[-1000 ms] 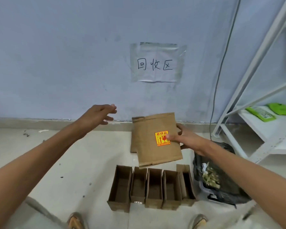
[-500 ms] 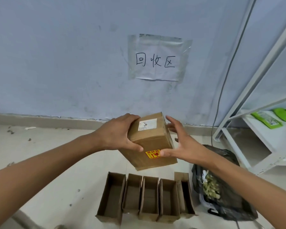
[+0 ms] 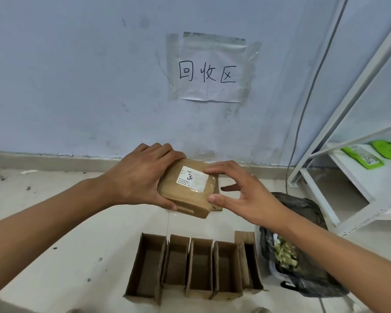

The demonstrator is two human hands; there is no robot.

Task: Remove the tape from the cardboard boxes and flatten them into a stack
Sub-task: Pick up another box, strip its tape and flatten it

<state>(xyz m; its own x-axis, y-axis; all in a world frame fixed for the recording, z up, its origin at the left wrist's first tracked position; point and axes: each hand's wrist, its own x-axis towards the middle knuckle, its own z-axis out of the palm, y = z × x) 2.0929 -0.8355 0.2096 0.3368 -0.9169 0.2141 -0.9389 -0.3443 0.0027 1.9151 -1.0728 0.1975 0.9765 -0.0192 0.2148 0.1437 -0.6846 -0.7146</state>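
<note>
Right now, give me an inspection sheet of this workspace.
Surface: pale floor, specked with dark bits; a scrap of tape near the skirting.
Job's things: sealed box with a white label, held above the floor; flat cardboard on the floor under it; five open boxes in a row, standing side by side.
Clutter: black bag holding light scraps, right of the row.
Hands: left hand grips the box's left side; right hand pinches its right edge.
Cables: one cable runs down the wall.
Surroundings: taped paper sign on the wall; white shelf with green packets.
</note>
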